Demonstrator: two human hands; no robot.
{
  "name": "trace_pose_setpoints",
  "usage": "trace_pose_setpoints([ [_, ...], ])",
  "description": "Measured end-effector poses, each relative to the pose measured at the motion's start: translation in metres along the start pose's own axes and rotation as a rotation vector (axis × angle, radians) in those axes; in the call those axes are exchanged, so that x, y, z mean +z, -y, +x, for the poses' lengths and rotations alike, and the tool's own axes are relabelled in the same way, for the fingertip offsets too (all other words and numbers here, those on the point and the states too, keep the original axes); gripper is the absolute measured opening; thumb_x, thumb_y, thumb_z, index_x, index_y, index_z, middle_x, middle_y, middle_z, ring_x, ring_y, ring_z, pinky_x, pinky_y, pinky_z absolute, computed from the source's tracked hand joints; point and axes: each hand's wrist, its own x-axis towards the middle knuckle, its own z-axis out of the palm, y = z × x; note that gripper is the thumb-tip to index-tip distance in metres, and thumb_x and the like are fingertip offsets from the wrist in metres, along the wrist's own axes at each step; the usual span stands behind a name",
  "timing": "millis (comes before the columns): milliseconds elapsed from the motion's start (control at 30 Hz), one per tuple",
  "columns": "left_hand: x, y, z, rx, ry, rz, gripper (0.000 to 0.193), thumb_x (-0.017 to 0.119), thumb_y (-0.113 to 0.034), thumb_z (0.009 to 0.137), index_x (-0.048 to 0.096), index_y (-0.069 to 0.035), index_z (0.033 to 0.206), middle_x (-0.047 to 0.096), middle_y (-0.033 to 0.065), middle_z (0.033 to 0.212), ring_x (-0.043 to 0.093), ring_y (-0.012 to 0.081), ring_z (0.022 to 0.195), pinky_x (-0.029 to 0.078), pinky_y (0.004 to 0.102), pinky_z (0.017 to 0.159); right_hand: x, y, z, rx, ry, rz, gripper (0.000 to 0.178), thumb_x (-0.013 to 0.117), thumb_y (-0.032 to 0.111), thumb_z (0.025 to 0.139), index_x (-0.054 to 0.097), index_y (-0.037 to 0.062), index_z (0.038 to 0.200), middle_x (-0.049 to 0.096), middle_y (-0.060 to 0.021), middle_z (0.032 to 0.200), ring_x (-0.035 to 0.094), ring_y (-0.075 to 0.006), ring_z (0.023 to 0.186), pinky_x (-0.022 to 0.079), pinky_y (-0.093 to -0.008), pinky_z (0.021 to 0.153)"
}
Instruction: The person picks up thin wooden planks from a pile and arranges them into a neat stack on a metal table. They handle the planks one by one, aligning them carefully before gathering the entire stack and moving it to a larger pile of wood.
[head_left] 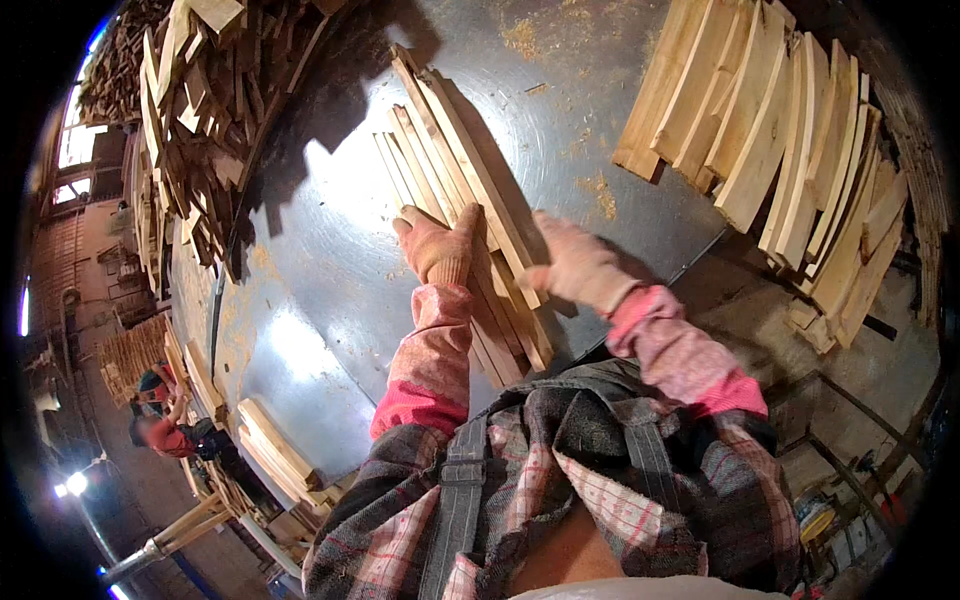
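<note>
A stack of narrow wooden strips lies slantwise on the metal table in front of me. My left hand, in an orange-pink work glove, rests across the strips, its thumb and fingers spread over several of them in a grip. My right hand, gloved alike, is just right of the stack with fingers stretched out, slightly blurred. Its thumb is close to the near end of the rightmost strip; whether they touch I cannot tell. The near ends of more strips show between my forearms.
Pale boards stand in a curved row at the right. A tall heap of rough wood pieces rises at the far left. Sawdust spots the metal tabletop. More boards lie at its left edge, near another person in red.
</note>
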Motion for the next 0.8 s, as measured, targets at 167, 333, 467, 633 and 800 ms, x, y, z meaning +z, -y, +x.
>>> trace_pose_setpoints([
  [167,0.007,0.005,-0.002,0.019,-0.018,0.027,0.120,0.086,-0.060,0.074,0.035,0.008,0.158,0.035,0.0353,0.161,0.040,0.0484,0.148,0.038,0.0449,0.122,0.013,0.025,0.003,0.164,0.303,-0.007,0.089,0.077,0.028,0.086,0.032,0.0022,0.158,0.049,-0.0229,0.152,0.053,-0.0395,0.139,0.047,-0.0471,0.115],
  [333,0.007,0.003,-0.004,0.002,-0.037,0.077,0.120,0.087,-0.059,0.073,0.035,0.009,0.157,0.035,0.0350,0.161,0.039,0.0490,0.148,0.038,0.0455,0.121,0.001,0.013,-0.022,0.246,0.298,0.118,0.086,0.065,0.016,0.086,0.028,0.0016,0.162,0.049,-0.0261,0.154,0.052,-0.0417,0.140,0.044,-0.0483,0.116],
  [467,0.006,0.002,-0.004,0.011,-0.046,0.056,0.109,0.083,-0.056,0.078,0.039,0.008,0.154,0.035,0.0350,0.161,0.038,0.0478,0.149,0.037,0.0480,0.122,0.019,-0.001,-0.034,0.159,0.138,0.235,0.070,0.065,0.013,0.085,0.041,-0.0042,0.148,0.060,-0.0303,0.136,0.060,-0.0477,0.127,0.051,-0.0510,0.108],
  [633,0.010,-0.004,0.000,0.059,-0.018,-0.011,0.118,0.086,-0.059,0.073,0.036,0.009,0.156,0.034,0.0343,0.162,0.040,0.0492,0.147,0.036,0.0475,0.123,0.037,0.021,-0.022,0.180,0.166,0.031,0.078,0.066,0.015,0.082,0.038,-0.0079,0.151,0.062,-0.0312,0.132,0.064,-0.0445,0.123,0.053,-0.0517,0.103],
  [800,0.024,0.017,0.043,0.356,-0.166,-0.039,0.107,0.081,-0.062,0.079,0.042,-0.002,0.158,0.039,0.0297,0.161,0.038,0.0447,0.149,0.029,0.0488,0.125,0.028,0.039,-0.015,0.124,0.264,-0.071,0.064,0.068,0.019,0.081,0.049,-0.0053,0.137,0.066,-0.0262,0.124,0.069,-0.0448,0.113,0.057,-0.0522,0.097],
])
